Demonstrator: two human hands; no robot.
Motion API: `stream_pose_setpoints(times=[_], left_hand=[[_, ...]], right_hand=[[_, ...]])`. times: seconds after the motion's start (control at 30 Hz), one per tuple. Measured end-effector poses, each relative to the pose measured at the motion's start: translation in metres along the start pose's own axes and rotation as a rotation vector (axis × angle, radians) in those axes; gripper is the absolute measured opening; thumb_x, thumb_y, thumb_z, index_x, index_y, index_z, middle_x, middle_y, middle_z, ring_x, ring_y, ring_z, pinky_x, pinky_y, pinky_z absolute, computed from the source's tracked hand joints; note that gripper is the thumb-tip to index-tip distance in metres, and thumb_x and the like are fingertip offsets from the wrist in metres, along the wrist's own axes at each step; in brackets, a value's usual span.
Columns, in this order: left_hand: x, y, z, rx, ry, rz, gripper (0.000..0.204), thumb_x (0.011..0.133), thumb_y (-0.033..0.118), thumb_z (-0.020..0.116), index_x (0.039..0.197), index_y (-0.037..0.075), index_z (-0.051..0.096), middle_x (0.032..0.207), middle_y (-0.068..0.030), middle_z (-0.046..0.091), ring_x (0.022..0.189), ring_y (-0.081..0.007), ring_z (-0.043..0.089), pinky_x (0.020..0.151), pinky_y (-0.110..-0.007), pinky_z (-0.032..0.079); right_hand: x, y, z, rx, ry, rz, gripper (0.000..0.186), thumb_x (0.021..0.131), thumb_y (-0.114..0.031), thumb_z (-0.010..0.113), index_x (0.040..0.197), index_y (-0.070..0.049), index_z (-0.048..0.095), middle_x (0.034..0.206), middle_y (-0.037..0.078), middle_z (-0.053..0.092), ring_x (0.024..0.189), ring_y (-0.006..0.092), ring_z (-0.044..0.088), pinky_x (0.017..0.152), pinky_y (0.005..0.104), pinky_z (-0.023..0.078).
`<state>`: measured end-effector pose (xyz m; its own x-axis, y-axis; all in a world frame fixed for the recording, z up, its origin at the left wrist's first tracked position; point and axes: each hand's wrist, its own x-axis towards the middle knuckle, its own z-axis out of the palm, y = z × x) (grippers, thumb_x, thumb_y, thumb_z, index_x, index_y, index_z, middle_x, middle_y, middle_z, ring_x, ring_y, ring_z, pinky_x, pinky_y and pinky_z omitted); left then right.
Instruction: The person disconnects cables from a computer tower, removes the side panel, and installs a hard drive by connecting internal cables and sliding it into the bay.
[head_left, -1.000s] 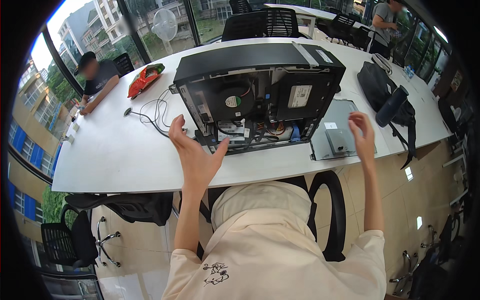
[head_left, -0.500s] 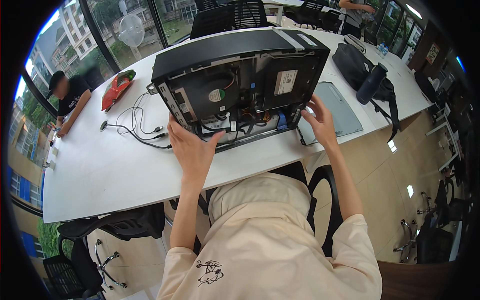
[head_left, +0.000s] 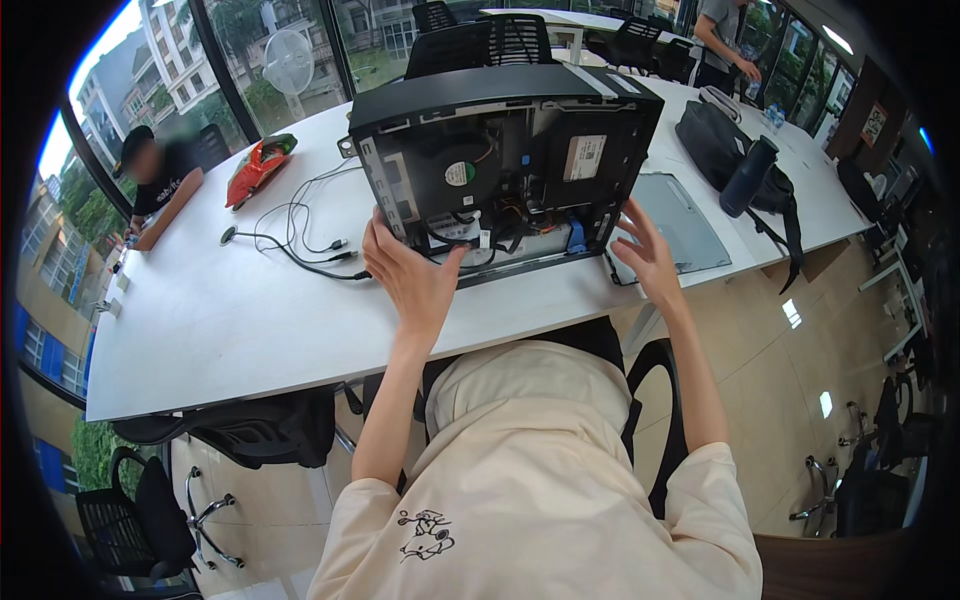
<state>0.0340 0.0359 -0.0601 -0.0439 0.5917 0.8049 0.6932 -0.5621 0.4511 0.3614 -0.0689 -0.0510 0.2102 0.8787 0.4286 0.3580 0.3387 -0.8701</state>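
Note:
An opened black desktop computer case (head_left: 510, 120) stands tilted on the table before me, its inside facing me. A round fan housing, a drive with a white label, wiring and a blue clip show within. My left hand (head_left: 412, 285) grips the case's lower left corner, fingers along its side and thumb spread across the front. At the lower right edge, my right hand (head_left: 652, 260) holds the other side, with some fingertips partly hidden by the case. A flat grey side panel (head_left: 685, 222) lies on the table just beyond my right hand.
Black cables (head_left: 290, 235) lie left of the case, near a red and green packet (head_left: 260, 172). At the right are a black backpack (head_left: 708, 135) and a dark bottle (head_left: 748, 178). One person sits at the far left of the white table (head_left: 220, 330); another stands at the back right.
The case's left side has shifted right and slightly away, with my left hand moving along on it. The whole view has also shifted a little. Both hands stay at the case's lower sides.

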Motion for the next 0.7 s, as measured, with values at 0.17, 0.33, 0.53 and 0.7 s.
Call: stream_pose_setpoints(times=[0.17, 0.33, 0.53, 0.7], left_hand=[[-0.001, -0.004, -0.002, 0.008, -0.02, 0.002, 0.125, 0.067, 0.027, 0.097, 0.155, -0.005, 0.014, 0.152, -0.0259, 0.027, 0.14, -0.043, 0.028, 0.115, -0.056, 0.023], [-0.004, 0.002, -0.005, -0.024, -0.085, -0.067, 0.122, 0.07, 0.029, 0.096, 0.154, -0.005, 0.014, 0.152, -0.0269, 0.026, 0.14, -0.0433, 0.027, 0.116, -0.057, 0.022], [-0.008, -0.004, -0.011, -0.042, -0.101, -0.015, 0.121, 0.072, 0.03, 0.096, 0.153, -0.006, 0.014, 0.151, -0.0274, 0.026, 0.14, -0.0441, 0.027, 0.117, -0.057, 0.023], [-0.008, 0.004, -0.014, -0.044, -0.058, 0.028, 0.117, 0.071, 0.03, 0.096, 0.151, -0.006, 0.018, 0.149, -0.0279, 0.027, 0.138, -0.0435, 0.028, 0.116, -0.055, 0.024]], right_hand=[[-0.001, -0.001, 0.002, 0.018, 0.012, 0.009, 0.084, 0.091, -0.016, 0.073, 0.163, -0.005, 0.031, 0.158, 0.019, 0.047, 0.14, 0.0339, 0.052, 0.111, 0.0471, 0.047], [-0.003, -0.005, -0.005, -0.034, 0.023, 0.03, 0.077, 0.092, -0.013, 0.072, 0.161, -0.008, 0.037, 0.154, 0.019, 0.051, 0.135, 0.0327, 0.057, 0.109, 0.0456, 0.05], [0.018, 0.034, -0.089, -0.52, 0.304, -0.037, 0.064, 0.094, -0.018, 0.069, 0.152, -0.003, 0.046, 0.149, 0.026, 0.055, 0.135, 0.0381, 0.057, 0.111, 0.0457, 0.046], [0.026, 0.116, -0.191, -0.978, 0.376, 0.2, 0.067, 0.091, -0.027, 0.069, 0.147, 0.003, 0.049, 0.146, 0.03, 0.055, 0.135, 0.0434, 0.054, 0.113, 0.0465, 0.042]])
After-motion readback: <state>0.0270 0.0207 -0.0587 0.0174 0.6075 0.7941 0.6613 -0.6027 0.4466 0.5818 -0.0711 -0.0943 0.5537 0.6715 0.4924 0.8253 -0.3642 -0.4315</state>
